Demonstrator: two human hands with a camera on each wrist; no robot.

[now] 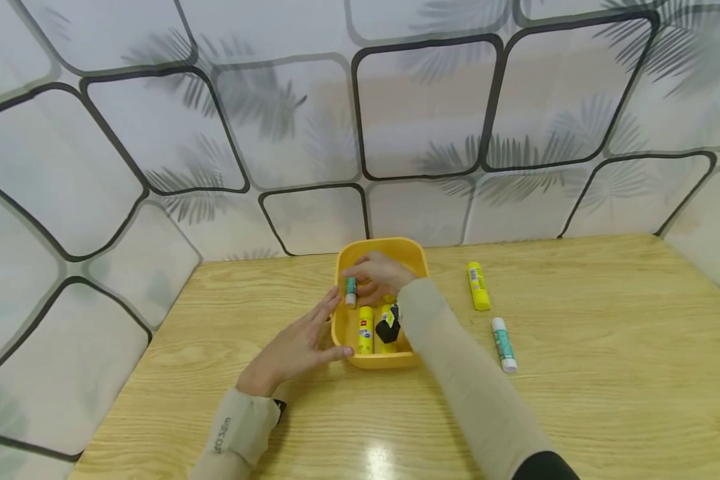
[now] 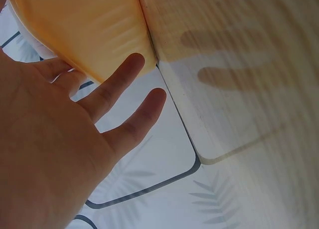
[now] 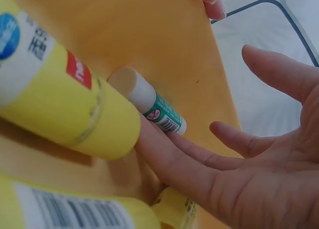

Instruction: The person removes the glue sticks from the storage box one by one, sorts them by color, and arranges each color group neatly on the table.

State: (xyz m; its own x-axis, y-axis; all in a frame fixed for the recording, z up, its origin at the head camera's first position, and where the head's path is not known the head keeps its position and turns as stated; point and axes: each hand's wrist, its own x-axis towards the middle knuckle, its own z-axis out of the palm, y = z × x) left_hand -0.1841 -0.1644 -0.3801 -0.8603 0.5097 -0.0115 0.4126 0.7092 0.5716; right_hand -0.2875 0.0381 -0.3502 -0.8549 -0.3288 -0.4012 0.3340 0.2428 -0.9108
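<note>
A yellow-orange plastic bin [image 1: 378, 361] stands on the table, with glue sticks lying in it. My left hand [image 1: 297, 347] rests at its left side, fingers spread along the wall and thumb at the front rim. Inside the bin, my right hand [image 1: 384, 272] reaches in with its fingers extended and thumb apart. Those fingertips lie right by a white-and-green glue stick [image 3: 162, 112]. A yellow glue stick [image 1: 366, 330] lies nearer the front of the bin. Next to it, another yellow glue stick [image 3: 75, 209] is partly covered by the black wrist camera [image 1: 389, 325] in the head view.
Right of the bin, a yellow glue stick [image 1: 478, 285] and a white-and-green glue stick [image 1: 504, 345] lie on the wooden table [image 1: 606, 373]. Behind the table hangs a patterned white curtain or backdrop [image 1: 426, 113], which also runs along the left side.
</note>
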